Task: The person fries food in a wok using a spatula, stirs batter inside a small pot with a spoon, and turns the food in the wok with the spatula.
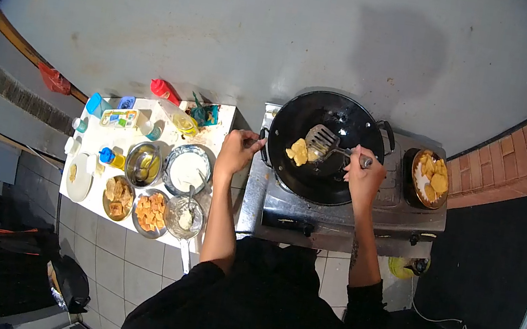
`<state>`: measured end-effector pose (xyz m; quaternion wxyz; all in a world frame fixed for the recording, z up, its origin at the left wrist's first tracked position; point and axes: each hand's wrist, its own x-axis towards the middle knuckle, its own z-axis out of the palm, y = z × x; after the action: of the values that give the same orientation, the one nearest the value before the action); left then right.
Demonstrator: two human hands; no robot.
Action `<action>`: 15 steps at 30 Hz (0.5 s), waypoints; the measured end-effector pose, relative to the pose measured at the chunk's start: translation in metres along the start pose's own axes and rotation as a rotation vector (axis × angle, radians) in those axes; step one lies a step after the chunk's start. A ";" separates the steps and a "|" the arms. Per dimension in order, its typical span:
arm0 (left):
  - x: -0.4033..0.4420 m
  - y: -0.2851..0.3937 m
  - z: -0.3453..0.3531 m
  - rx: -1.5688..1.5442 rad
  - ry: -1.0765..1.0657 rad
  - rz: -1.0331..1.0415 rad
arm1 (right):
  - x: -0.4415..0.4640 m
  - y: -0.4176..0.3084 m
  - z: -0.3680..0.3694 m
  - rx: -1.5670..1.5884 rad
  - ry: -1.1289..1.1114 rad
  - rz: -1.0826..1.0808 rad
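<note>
A black wok (295, 111) sits on the stove, with a loop handle on each side. My left hand (237, 152) is at its left side, thumb and fingers closed at the handle (265, 153). My right hand (364, 181) is wrapped round the handle of a slotted metal spatula (322, 139), whose blade is down inside the wok. Golden fried pieces (299, 151) lie in the wok against the blade's left edge. Some of the blade's lower part is hard to make out among the food.
Right of the wok, a bowl (417, 189) of fried pieces rests on the stove (336, 222). At left, a white table (119, 209) bears a bowl of orange chunks (150, 213), a bowl of white batter (187, 170), a handled strainer (185, 217), an oil bottle (178, 118) and a red bottle (165, 91).
</note>
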<state>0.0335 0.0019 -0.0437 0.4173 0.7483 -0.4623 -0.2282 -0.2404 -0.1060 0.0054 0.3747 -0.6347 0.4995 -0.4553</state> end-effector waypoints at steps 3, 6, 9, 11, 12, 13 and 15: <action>0.001 -0.001 -0.001 -0.004 -0.033 0.003 | -0.008 -0.012 -0.004 0.002 -0.043 0.017; 0.000 0.002 -0.002 -0.050 -0.048 -0.039 | -0.017 -0.021 -0.011 -0.004 -0.070 0.039; -0.003 0.014 -0.004 -0.052 0.034 -0.028 | -0.028 -0.031 -0.017 0.008 -0.050 0.001; -0.004 0.017 -0.006 -0.053 0.026 -0.034 | -0.032 -0.031 -0.024 -0.007 -0.031 -0.029; -0.004 0.017 -0.006 -0.056 0.018 -0.037 | -0.032 -0.029 -0.029 -0.021 -0.009 -0.060; -0.005 0.018 -0.006 -0.056 0.021 -0.042 | -0.031 -0.023 -0.034 -0.021 -0.015 -0.059; -0.006 0.017 -0.006 -0.024 0.041 -0.011 | -0.030 -0.013 -0.043 -0.282 0.045 -0.282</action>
<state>0.0265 0.0058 -0.0260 0.4342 0.7504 -0.4469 -0.2208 -0.2803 -0.0752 0.0241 0.2034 -0.7342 0.4728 -0.4427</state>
